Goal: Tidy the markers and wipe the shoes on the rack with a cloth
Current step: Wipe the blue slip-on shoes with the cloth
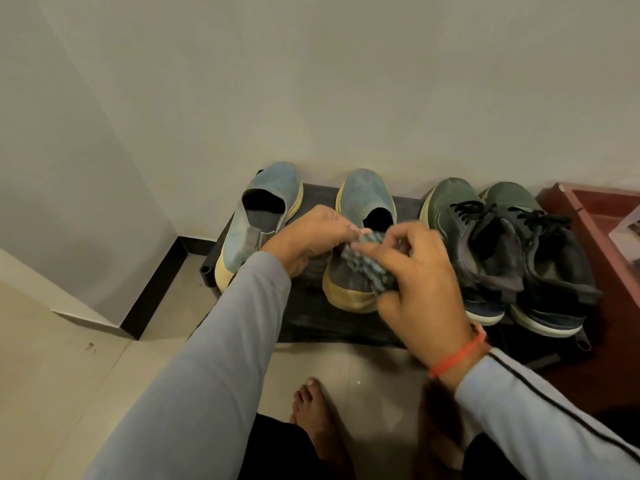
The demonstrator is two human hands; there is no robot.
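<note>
Rack: a low dark shoe rack (311, 327) stands on the tiled floor against the pale wall, carrying four shoes in a row.
Blue pair: two blue slip-on shoes with yellowish soles — the left blue shoe (256, 216) near the rack's left end, the right blue shoe (360, 209) about mid-rack, a gap of bare shelf between them.
Dark pair: two dark green lace-up sneakers (502, 244) sit touching each other at the rack's right end, toes to the wall.
Cloth: a bunched grey-blue textured cloth (367, 265) lies over the heel end of the right blue shoe, held by both hands.
Left hand: the left hand (311, 237) pinches the cloth's upper edge between thumb and fingertips, fingers closed on it.
Right hand: the right hand (415, 282) grips the cloth's right side, fingers curled around it; a red thread band (460, 351) circles that wrist.
Sleeves: both arms wear light grey sleeves, the right one with a dark stripe.
Red tray: a red-brown box or tray (588, 216) stands just right of the rack — something pale and clear lies in it, cut off by the frame edge and not identifiable.
Floor: a bare foot (311, 410) rests on the tiles below the rack.
Markers: none can be made out.
</note>
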